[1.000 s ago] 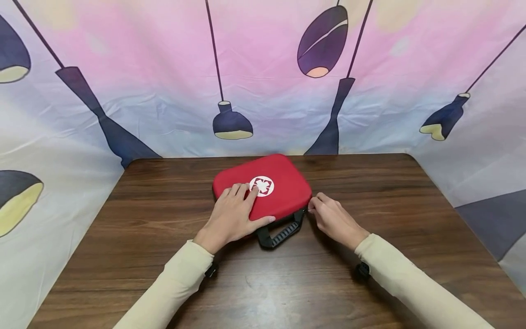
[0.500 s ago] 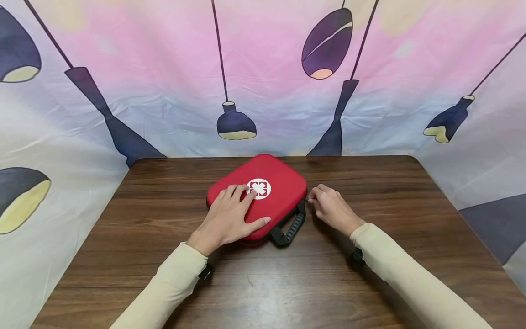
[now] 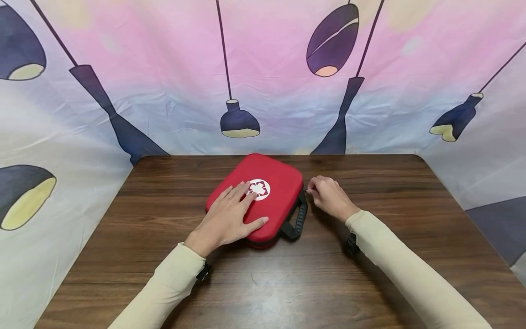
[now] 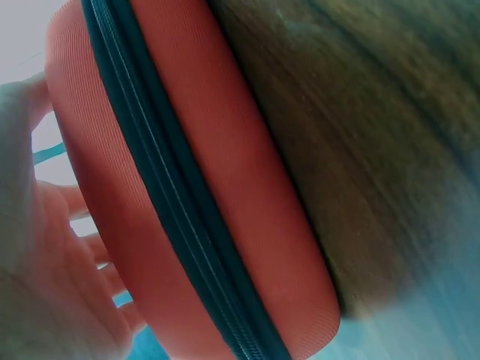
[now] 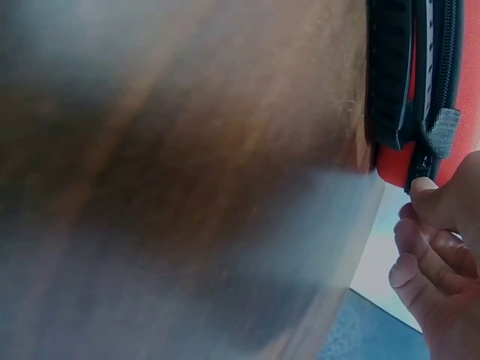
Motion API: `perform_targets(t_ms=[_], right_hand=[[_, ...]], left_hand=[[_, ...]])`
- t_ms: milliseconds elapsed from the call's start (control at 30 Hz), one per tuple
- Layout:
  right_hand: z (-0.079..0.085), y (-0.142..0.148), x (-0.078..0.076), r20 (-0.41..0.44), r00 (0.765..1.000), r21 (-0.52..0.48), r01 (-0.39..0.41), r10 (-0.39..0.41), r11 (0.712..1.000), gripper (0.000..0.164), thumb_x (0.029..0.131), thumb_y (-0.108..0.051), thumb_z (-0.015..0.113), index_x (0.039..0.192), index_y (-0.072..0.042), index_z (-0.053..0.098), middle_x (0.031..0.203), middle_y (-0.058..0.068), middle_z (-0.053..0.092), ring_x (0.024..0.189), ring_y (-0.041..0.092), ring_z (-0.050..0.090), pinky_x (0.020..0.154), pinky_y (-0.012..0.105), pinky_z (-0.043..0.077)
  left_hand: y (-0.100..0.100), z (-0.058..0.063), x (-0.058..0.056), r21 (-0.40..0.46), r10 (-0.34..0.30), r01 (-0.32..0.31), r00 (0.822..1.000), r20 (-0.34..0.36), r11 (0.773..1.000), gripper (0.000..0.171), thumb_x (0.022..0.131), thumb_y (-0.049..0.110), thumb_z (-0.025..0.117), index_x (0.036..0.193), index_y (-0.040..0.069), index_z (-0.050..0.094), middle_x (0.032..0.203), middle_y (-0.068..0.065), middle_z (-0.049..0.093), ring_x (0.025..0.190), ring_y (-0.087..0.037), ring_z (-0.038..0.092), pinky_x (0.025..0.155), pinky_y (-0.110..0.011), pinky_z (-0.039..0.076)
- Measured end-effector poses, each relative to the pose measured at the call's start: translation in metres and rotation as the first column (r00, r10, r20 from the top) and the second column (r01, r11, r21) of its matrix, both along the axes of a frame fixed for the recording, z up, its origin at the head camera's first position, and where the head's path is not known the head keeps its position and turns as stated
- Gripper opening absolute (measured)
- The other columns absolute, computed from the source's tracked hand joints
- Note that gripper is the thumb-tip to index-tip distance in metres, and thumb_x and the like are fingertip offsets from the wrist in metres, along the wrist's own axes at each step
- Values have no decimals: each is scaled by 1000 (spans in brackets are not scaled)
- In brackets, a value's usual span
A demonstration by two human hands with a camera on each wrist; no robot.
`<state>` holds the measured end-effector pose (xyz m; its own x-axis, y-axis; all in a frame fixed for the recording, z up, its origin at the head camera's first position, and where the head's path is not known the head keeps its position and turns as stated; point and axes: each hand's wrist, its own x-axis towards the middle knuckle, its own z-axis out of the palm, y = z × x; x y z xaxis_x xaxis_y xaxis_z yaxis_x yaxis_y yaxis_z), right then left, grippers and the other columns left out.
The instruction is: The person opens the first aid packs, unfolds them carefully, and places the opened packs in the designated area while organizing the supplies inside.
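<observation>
A red first aid case (image 3: 275, 178) with a white round emblem lies on the table, its black handle (image 3: 302, 219) pointing right. Spread over the near left part of its lid, my left hand (image 3: 223, 221) rests with fingers extended. At the case's right corner, by the end of the handle, my right hand (image 3: 330, 196) pinches the zipper pull (image 5: 422, 171) between thumb and curled forefinger; the grip largely covers it. In the left wrist view a black zipper (image 4: 169, 187) runs along the case's side, closed where it shows.
The brown wooden table (image 3: 164, 192) extends around the case on every side. Behind it hangs a cloth backdrop (image 3: 185, 68) printed with dark lamps, meeting the table's far edge. Black bands with small devices sit at both wrists.
The case has turned counterclockwise under my left hand, its handle swinging from the near side to the right. My right hand has moved slightly farther away along with the case's corner.
</observation>
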<state>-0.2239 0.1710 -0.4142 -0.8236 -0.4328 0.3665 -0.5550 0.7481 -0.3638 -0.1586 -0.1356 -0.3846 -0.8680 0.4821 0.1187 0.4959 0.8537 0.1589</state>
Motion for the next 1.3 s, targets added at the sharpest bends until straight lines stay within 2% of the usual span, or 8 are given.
perform_targets(t_ms=[167, 267, 400, 633, 733, 1100, 1200, 1300], right_hand=[[2, -3, -7, -4, 1000, 2, -9, 9, 1000, 6, 94, 0, 67, 88, -1, 69, 85, 11, 67, 71, 23, 63, 62, 38, 55], [2, -5, -12, -3, 1000, 2, -3, 3, 1000, 5, 93, 0, 67, 89, -1, 69, 85, 11, 68, 73, 24, 64, 64, 39, 56], [1, -6, -19, -1, 1000, 0, 18, -18, 1000, 4, 92, -1, 68, 89, -2, 70, 85, 11, 68, 73, 24, 65, 65, 41, 56], [1, -11, -27, 28, 996, -7, 82, -82, 997, 4, 91, -3, 69, 88, -4, 72, 82, 9, 69, 69, 24, 63, 63, 42, 54], [0, -13, -30, 42, 994, -6, 101, -101, 995, 4, 92, -5, 69, 89, -4, 73, 83, 8, 70, 70, 24, 64, 63, 41, 55], [2, -17, -38, 100, 985, -20, 140, -138, 990, 8, 94, -7, 68, 94, -5, 75, 87, 9, 72, 77, 26, 67, 67, 44, 57], [2, -16, -40, 119, 984, -39, 138, -132, 990, 8, 94, -8, 68, 94, -6, 75, 87, 9, 73, 78, 25, 68, 69, 44, 57], [2, -15, -41, 136, 982, -52, 139, -131, 989, 7, 94, -9, 69, 94, -6, 76, 88, 9, 73, 79, 25, 68, 70, 43, 57]], left_hand=[[0, 2, 3, 18, 15, -16, 999, 48, 1000, 79, 92, 66, 56, 149, 11, 51, 158, -16, 37, 146, -36, 33, 119, -55, 29], [0, 3, 5, 11, 14, -15, 999, 42, 1000, 78, 92, 65, 56, 150, 12, 51, 158, -17, 37, 145, -37, 35, 118, -55, 30], [0, 3, 7, -10, -4, 4, 1000, 6, 1000, 75, 94, 62, 57, 149, 12, 52, 156, -17, 40, 142, -37, 39, 117, -54, 32], [2, 3, 7, -38, -67, 63, 990, -123, 997, 56, 97, 47, 59, 139, 9, 61, 139, -16, 55, 126, -34, 52, 115, -47, 36], [4, 3, 8, -38, -73, 68, 988, -135, 997, 56, 97, 48, 59, 137, 10, 63, 133, -15, 58, 121, -33, 53, 111, -46, 40], [10, -1, 9, 0, -42, 42, 997, -61, 999, 76, 91, 70, 54, 143, 13, 59, 130, -10, 55, 113, -26, 45, 102, -42, 42], [10, -3, 8, 51, -42, 43, 999, -27, 998, 77, 91, 69, 56, 143, 12, 58, 133, -9, 51, 118, -25, 44, 104, -42, 43], [10, -5, 7, 95, -43, 40, 999, 22, 995, 79, 91, 68, 58, 145, 11, 53, 145, -9, 45, 133, -26, 41, 111, -43, 40]])
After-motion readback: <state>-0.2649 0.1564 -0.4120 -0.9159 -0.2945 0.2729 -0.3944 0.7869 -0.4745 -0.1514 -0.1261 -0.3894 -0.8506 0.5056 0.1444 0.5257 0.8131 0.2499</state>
